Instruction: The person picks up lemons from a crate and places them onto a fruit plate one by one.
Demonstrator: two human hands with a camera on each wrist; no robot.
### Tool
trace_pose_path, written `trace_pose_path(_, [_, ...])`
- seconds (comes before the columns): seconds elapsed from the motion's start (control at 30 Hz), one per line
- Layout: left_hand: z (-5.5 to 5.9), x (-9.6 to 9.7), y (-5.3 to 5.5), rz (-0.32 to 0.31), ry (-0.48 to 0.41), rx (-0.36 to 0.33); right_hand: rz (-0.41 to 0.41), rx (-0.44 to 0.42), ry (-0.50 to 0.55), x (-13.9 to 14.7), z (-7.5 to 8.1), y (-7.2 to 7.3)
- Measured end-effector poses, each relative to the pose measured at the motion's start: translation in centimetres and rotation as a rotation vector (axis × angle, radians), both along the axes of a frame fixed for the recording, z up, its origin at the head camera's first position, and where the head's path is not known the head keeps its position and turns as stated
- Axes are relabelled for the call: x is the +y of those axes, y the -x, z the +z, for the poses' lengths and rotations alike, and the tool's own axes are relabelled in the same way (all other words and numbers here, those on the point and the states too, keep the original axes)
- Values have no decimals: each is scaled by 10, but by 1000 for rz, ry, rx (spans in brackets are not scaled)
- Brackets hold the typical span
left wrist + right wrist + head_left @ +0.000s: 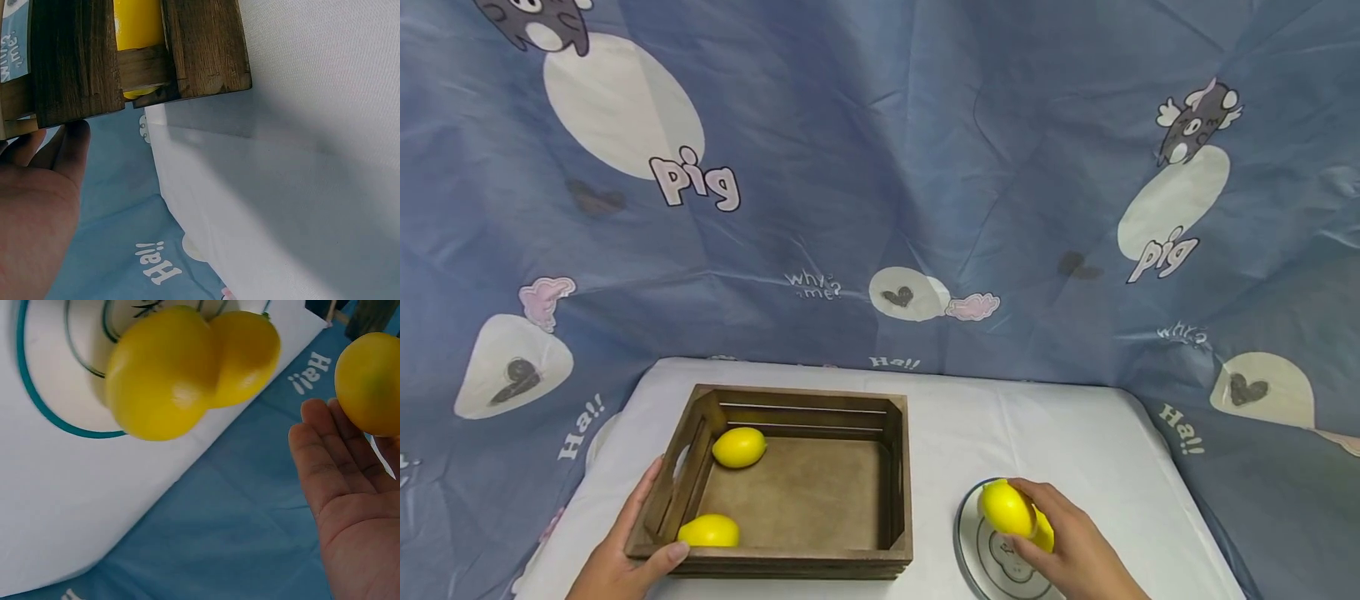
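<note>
Apparently partway through. Shows wooden crate (816, 492) at 7 o'clock, with upper lemon (741, 448) at its 10 and lower lemon (709, 531) at its 8; looks like the done part. Has held lemon (1006, 510) at 5 o'clock over plate (973, 542), clamped between right hand (1071, 533) fingers and thumb. Leaves front lemon (159, 381) and rear lemon (253, 359) on the plate; can't tell if touching. Reads as under halfway if going plate to crate; can't confirm direction. Grips crate's 8 o'clock corner with left hand (617, 554), thumb over near rim, fingers close together along outer wall.

Offers free crate floor from 12 round to 5. Puts crate's 3 o'clock wall between held lemon and that floor; probably needs clearing. Shows bare strip of white worktop (940, 467) between crate and plate, more from plate's 12 to 2. Looks tight at 8, with worktop edge near left hand.
</note>
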State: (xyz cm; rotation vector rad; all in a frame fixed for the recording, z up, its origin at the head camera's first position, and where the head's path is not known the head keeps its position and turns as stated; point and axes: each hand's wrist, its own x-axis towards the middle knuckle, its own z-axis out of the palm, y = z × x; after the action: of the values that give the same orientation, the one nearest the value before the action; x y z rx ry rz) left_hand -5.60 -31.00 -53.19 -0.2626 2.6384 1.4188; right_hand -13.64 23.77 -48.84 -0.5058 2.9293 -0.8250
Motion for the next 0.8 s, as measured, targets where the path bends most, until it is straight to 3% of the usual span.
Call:
trace_pose_path(0.47, [-2,-1,-1,-1,-16,69,-89,-105,-54,-4,-34,-7])
trace_pose_path(0.8, [-3,0,-1,-6,-30,57,-91,-10,-139,-13,-46,-14])
